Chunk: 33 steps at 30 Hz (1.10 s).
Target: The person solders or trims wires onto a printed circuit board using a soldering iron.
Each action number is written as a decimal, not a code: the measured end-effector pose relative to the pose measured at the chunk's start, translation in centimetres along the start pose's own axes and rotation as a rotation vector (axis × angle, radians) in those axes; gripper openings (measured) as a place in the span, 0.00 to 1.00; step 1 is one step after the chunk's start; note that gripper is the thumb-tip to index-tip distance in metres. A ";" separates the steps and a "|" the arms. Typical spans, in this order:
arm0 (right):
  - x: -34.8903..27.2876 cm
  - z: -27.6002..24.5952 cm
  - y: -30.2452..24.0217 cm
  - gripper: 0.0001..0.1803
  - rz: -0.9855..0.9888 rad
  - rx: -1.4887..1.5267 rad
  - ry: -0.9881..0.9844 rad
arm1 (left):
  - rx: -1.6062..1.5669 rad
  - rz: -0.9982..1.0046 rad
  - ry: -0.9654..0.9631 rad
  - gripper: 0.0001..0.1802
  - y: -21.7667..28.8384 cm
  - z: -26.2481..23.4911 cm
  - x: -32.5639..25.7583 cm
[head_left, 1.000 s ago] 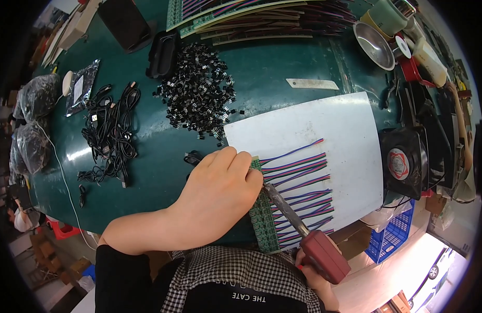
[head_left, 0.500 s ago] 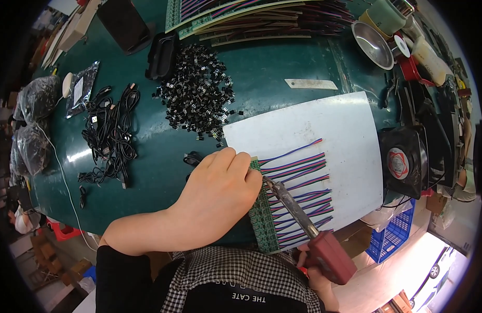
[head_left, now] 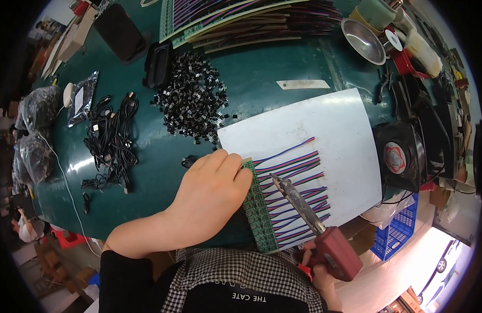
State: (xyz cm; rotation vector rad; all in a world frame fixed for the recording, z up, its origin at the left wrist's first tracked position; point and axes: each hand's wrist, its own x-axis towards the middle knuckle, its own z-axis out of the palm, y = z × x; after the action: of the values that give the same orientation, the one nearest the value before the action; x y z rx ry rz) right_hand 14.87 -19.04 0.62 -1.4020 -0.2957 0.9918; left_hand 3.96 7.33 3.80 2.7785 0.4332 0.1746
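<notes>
A green circuit board panel (head_left: 259, 221), with rows of red, blue, green and black wires (head_left: 303, 166) running off its right side, lies along the left edge of a white sheet (head_left: 350, 156). Over the panel's upper left edge, my left hand (head_left: 212, 190) is closed; its fingertips and whatever they pinch are hidden. My right hand (head_left: 324, 276) grips the dark red handle of a soldering iron (head_left: 339, 253) at the lower right. Its metal tip points up and left above the wires, just right of the panel. Left of the sheet is a pile of small black connectors (head_left: 194, 99).
Bundled black cables (head_left: 113, 138) lie at left. Wired panels (head_left: 241, 26) are stacked at the far side, near a metal bowl (head_left: 363, 41). A flat blade (head_left: 302, 84) lies beyond the sheet. A black fan (head_left: 400, 157) stands right, above a blue crate (head_left: 395, 229).
The soldering iron's tip has pulled back to the right, away from the panel and my left fingers. My left hand has shifted slightly left and stays closed. The view has moved a little.
</notes>
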 end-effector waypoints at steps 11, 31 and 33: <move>0.3 -0.6 0.1 0.29 -0.071 -0.018 -0.065 | -0.271 -0.074 0.147 0.06 -1.2 1.3 -0.2; 0.1 -0.6 0.3 0.36 -0.025 0.083 -0.062 | -0.723 -0.222 -0.024 0.05 -1.6 1.0 -0.2; 0.0 -0.3 0.0 0.36 -0.025 0.067 -0.050 | -0.691 -0.218 -0.030 0.06 -1.6 1.1 -0.2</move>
State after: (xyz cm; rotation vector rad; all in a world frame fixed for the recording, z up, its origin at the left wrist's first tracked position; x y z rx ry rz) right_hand 15.03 -19.25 0.53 -1.3114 -0.3139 1.0088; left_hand 3.52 8.36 2.20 2.0422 0.5409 0.1867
